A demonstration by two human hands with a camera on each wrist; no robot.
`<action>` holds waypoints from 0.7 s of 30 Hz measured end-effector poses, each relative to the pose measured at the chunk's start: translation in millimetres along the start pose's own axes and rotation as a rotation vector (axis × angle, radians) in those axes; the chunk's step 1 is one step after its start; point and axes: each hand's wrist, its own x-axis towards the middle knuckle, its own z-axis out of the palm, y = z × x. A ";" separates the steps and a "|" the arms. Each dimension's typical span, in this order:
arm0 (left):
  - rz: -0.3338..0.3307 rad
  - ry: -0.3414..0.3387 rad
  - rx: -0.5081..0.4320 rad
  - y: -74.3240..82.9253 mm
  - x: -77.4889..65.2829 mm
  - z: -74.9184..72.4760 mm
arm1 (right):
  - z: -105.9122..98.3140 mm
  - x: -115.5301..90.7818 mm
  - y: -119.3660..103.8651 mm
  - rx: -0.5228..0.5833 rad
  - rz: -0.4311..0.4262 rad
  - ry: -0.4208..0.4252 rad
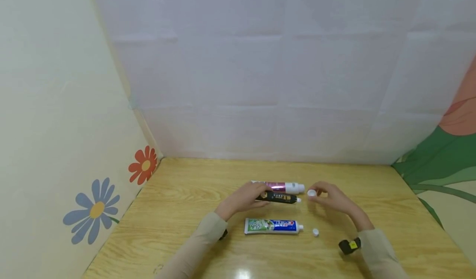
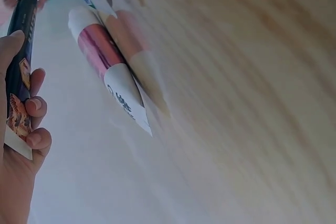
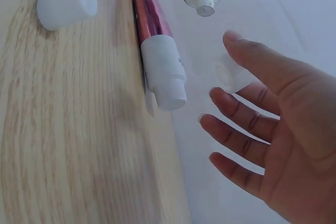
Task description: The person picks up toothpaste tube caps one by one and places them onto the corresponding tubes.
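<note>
Beige sleeves crossed the frame's lower edge. Right of lower centre, a loose white cap lay on the bench beside an uncapped green-and-blue tube. Above these, the left hand gripped a black tube, its bare nozzle pointing right; the right hand pinched a second cap between thumb and forefinger, near that nozzle but apart. Just above lay a capped pink-and-white tube. White sheeting filled the upper centre.
</note>
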 end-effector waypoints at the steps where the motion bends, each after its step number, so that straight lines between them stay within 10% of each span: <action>1: -0.006 0.004 -0.005 0.8 0.1 -1.3 | 0.3 0.2 -0.3 -0.001 0.002 0.008; 21: 0.013 0.184 0.080 2.6 2.1 -20.0 | -8.8 4.4 -19.3 0.046 -0.060 0.131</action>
